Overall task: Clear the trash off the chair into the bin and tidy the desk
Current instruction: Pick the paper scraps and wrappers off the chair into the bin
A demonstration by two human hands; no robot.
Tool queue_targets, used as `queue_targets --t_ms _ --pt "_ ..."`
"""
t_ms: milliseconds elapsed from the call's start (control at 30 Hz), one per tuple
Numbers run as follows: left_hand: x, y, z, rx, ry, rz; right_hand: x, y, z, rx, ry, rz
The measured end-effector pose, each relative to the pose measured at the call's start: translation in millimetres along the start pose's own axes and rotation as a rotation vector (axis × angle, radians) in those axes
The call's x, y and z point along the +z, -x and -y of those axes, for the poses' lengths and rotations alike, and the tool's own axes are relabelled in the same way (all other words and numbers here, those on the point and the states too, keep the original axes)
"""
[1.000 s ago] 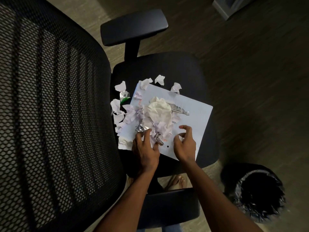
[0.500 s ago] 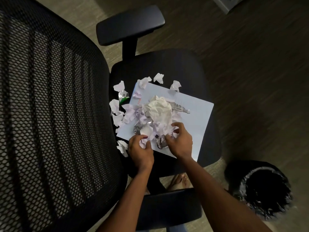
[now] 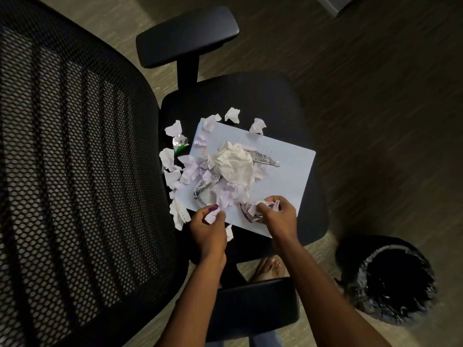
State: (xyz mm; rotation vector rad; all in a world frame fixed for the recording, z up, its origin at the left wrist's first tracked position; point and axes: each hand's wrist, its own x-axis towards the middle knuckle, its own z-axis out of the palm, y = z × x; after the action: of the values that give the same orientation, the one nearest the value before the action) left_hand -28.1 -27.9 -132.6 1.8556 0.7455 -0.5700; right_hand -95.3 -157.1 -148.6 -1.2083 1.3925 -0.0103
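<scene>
Both hands curl around scraps: left hand [image 3: 209, 230] holds paper, right hand [image 3: 278, 216] paper and foil; loose bits may drop before the bin [image 3: 390, 281] at four o'clock

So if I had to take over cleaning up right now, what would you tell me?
Left hand grips a crumpled paper scrap. Right hand grips paper scraps and a foil wrapper.
The pale sheet lies on the chair seat with the big paper ball and more scraps on it; loose scraps sit on the seat beside it.
The bin stands on the floor to the right.
Done: two handfuls picked up. Left: drop them in the bin, clear the rest, then tidy the desk, which is out of view.
</scene>
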Motion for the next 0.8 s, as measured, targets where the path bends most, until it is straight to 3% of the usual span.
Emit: queue_targets --t_ms 133,300,633,800 --pt "0 2 -5 -0.073 0.154 0.054 -9 3 -2 0.04 -0.1 0.02" --pt "0 0 -5 -0.032 0.169 0.047 -19 12 2 0.119 -0.292 0.125" --pt "-6 -10 -5 0.173 -0.178 -0.057 -33 22 0 0.162 -0.458 0.249" --pt "-24 1 9 0.25 -0.333 0.019 -32 25 5 0.06 -0.304 0.252"
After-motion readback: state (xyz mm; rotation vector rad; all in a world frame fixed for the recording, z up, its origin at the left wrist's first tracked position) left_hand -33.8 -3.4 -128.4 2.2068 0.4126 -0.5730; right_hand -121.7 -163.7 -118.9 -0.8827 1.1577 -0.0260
